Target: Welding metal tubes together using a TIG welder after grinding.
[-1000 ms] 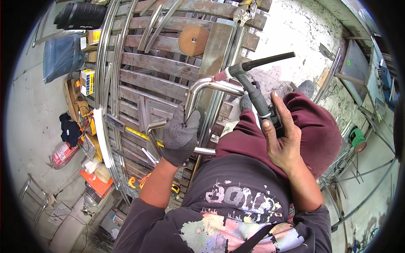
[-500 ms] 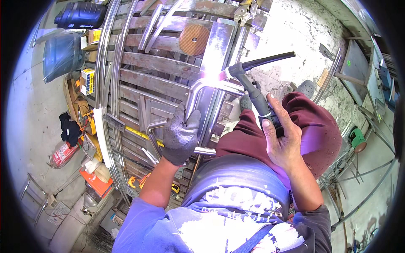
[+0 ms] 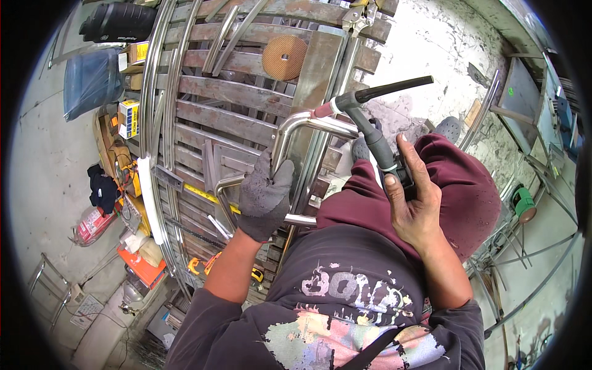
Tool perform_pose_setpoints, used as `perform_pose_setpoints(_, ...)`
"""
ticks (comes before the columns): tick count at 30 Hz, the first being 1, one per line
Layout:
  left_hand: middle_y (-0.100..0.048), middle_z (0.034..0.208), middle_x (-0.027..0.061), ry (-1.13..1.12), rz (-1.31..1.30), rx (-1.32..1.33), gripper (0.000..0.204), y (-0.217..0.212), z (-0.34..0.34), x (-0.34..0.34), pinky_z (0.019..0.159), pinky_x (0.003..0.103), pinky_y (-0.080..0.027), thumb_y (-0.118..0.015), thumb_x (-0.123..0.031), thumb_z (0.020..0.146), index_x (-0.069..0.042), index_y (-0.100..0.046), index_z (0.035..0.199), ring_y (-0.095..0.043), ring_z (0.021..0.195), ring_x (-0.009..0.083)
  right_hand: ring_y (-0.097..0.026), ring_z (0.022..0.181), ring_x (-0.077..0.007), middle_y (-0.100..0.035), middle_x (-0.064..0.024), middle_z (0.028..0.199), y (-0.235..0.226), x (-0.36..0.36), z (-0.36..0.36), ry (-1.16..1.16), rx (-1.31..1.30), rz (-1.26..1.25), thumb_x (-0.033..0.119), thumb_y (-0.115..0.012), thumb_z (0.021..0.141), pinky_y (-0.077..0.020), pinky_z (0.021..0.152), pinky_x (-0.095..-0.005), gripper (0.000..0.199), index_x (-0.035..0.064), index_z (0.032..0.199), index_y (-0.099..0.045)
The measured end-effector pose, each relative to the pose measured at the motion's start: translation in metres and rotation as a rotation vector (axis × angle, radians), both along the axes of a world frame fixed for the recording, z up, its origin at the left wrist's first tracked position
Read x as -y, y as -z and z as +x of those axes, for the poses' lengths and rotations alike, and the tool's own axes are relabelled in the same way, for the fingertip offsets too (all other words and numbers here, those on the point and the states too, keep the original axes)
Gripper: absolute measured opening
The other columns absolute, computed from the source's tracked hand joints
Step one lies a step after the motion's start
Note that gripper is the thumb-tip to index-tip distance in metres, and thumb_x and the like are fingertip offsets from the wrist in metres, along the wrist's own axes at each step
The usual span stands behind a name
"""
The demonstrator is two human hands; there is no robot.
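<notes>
My left hand (image 3: pixel 265 200), in a grey glove, is closed around a bent shiny steel tube (image 3: pixel 330 124) lying over a flat metal bar (image 3: pixel 317 68) on the slatted metal bench. My bare right hand (image 3: pixel 416 206) grips a TIG welding torch (image 3: pixel 372 134) by its handle, index finger stretched along it. The torch's pink nozzle (image 3: pixel 322 110) points at the tube's bend, very near or touching it; I cannot tell which. No arc glows there. A second bent tube (image 3: pixel 223 194) lies beside my gloved hand.
On the slatted bench (image 3: pixel 228 88) lie a brown disc (image 3: pixel 284 57), long steel tubes (image 3: pixel 148 92) and a yellow measuring tape (image 3: pixel 200 193). Locking pliers (image 3: pixel 357 21) sit at its far end. Left of it are boxes (image 3: pixel 128 119) and tools. A metal rack (image 3: pixel 524 102) stands right.
The bright welding arc at the tube's bend has gone out, and its violet glare has left the scene. Both hands and the torch are in nearly the same place.
</notes>
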State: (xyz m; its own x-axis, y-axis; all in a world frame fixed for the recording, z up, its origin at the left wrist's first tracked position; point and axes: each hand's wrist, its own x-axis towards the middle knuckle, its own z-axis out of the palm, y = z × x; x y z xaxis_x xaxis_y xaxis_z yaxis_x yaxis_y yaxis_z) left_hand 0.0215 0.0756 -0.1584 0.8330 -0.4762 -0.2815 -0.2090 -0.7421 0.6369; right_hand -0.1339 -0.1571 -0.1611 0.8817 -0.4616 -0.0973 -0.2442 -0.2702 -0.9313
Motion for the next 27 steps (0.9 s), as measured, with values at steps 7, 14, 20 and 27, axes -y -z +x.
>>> perform_pose_setpoints(7,-0.072,0.097,0.0231,0.26,0.055,0.286,0.032,0.019,0.004,-0.018,0.073,0.042,-0.057,-0.067,-0.019,0.102,0.001,-0.067,0.127,-0.072,0.082,0.0358,-0.07,0.125,-0.0319,-0.063,-0.0245,0.146,-0.002,0.0,0.003,-0.005,0.025,-0.039,0.0,-0.068,0.1,-0.0564,0.101,-0.0361,0.054,-0.0029,0.151,-0.052)
perform_pose_setpoints(14,-0.073,0.09,0.0189,-0.125,0.063,-0.15,0.035,0.006,-0.001,-0.009,0.071,0.04,-0.057,-0.067,-0.018,0.102,-0.003,-0.066,0.135,-0.073,0.077,0.0312,-0.067,0.128,-0.0284,-0.064,-0.0229,0.146,-0.004,0.002,0.0,-0.06,-0.047,-0.01,0.004,-0.065,0.103,-0.0505,0.108,-0.0352,0.053,-0.0047,0.153,-0.05)
perform_pose_setpoints(20,-0.072,0.103,0.0244,0.506,0.119,0.48,0.032,0.017,0.008,-0.022,0.08,0.042,-0.057,-0.065,-0.017,0.103,0.001,-0.066,0.129,-0.072,0.093,0.0365,-0.073,0.118,-0.0304,-0.064,-0.0261,0.143,-0.001,-0.003,-0.001,0.047,0.034,-0.087,-0.001,-0.069,0.099,-0.0585,0.096,-0.0356,0.06,-0.0025,0.155,-0.048)
perform_pose_setpoints(27,-0.067,0.121,0.0236,0.364,0.075,0.334,0.026,0.011,0.004,-0.014,0.074,0.047,-0.06,-0.063,-0.009,0.098,-0.008,-0.068,0.123,-0.072,0.094,0.0418,-0.067,0.13,-0.031,-0.06,-0.0242,0.149,0.0,-0.002,-0.002,-0.018,0.019,-0.06,0.004,-0.067,0.102,-0.0518,0.106,-0.0359,0.056,-0.0031,0.154,-0.048)
